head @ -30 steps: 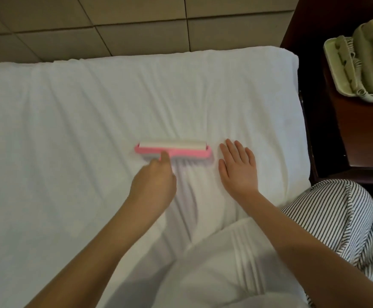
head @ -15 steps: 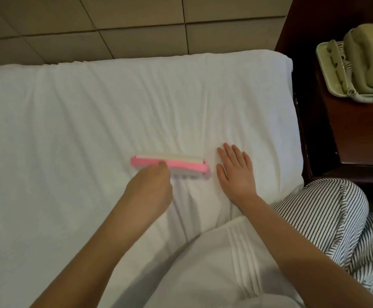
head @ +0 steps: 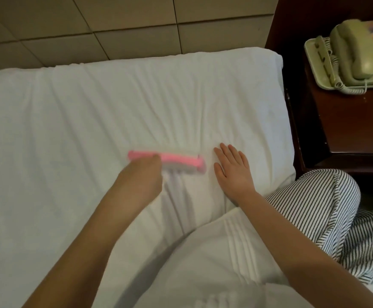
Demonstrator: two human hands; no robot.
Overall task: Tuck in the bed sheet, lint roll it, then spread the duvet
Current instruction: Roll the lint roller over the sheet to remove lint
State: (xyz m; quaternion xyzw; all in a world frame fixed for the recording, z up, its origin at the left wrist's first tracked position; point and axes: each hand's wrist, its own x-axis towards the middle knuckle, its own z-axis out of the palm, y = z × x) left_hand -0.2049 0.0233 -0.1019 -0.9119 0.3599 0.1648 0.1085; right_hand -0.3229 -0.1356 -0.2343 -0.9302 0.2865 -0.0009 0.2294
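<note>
A white bed sheet [head: 92,121] covers the mattress, with creases running toward me near its middle. My left hand [head: 140,181] grips the handle of a pink lint roller [head: 179,162], which lies crosswise on the sheet and looks blurred. My right hand [head: 233,172] rests flat on the sheet just right of the roller, fingers straight and together. A white duvet [head: 214,263] with stitched pleats is bunched at the near edge, under my right forearm.
A dark wooden nightstand [head: 347,130] stands right of the bed and carries a green corded telephone [head: 356,56]. A padded tan headboard [head: 114,25] runs along the far side. Striped trousers [head: 327,210] cover my knee at the right.
The lint roller and my left hand have slid toward me along the sheet. My right hand has stayed flat beside it. The view has shifted slightly.
</note>
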